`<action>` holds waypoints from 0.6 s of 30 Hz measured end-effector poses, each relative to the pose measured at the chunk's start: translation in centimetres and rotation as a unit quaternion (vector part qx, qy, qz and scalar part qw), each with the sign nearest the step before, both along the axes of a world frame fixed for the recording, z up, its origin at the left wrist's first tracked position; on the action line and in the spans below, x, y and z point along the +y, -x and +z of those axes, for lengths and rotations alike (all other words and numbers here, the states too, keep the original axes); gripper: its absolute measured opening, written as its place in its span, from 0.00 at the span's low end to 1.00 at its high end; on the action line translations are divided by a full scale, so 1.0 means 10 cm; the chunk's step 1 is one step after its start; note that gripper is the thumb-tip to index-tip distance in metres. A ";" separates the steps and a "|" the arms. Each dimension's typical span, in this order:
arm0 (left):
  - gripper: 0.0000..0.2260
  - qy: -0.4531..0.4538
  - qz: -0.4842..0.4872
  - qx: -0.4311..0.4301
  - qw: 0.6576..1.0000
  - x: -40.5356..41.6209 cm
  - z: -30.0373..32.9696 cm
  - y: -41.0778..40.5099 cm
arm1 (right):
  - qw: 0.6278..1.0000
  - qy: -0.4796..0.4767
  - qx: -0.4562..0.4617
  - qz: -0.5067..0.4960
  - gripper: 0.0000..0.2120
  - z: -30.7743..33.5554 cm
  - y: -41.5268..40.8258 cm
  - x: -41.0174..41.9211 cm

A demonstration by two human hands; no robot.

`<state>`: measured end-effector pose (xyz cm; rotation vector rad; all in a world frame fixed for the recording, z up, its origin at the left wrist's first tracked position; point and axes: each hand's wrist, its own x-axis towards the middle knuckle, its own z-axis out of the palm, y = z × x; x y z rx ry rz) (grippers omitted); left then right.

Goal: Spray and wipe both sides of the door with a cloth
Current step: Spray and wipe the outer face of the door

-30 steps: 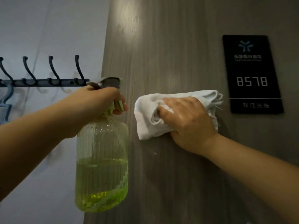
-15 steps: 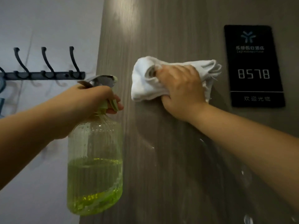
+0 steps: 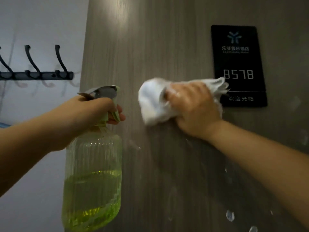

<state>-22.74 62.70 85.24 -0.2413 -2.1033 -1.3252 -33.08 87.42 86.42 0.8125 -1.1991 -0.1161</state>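
Right hand [image 3: 194, 108] has dropped back down from its high point half a second ago: cloth [image 3: 153, 101] now sits mid-frame, its right end overlapping the lower left of the room sign [image 3: 239, 47]. Cloth is motion-blurred, so the stroke is live. The hand grips the bunched cloth and presses it against the door [image 3: 150, 39].

Left hand [image 3: 93, 108] hasn't really moved: it's wrapped round the bottle [image 3: 92, 173] neck at centre-left, a finger on the trigger, not obviously squeezing. The bottle hangs in front of the door edge, roughly a third full of green liquid.

Read: up-and-down wiping passes over the same patch. Droplets and wet streaks show at lower right below the forearm, so that zone looks sprayed but not wiped yet. Probably early on this face; the other side isn't in view. Hook rail [image 3: 36, 75] at upper left is on the wall, not involved.
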 end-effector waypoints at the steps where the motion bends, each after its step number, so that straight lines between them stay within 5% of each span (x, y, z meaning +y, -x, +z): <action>1: 0.09 0.001 -0.001 -0.002 1.000 0.01 0.00 0.01 | 0.999 0.040 -0.014 -0.009 0.17 0.16 -0.02 0.05; 6: 0.08 0.002 0.008 -0.001 1.000 0.07 0.00 0.04 | 0.984 0.149 -0.097 -0.017 0.17 0.54 -0.09 0.07; 18: 0.09 -0.006 0.014 0.007 1.000 0.24 -0.17 0.14 | 0.997 0.001 -0.080 0.012 0.19 -0.70 -0.02 0.05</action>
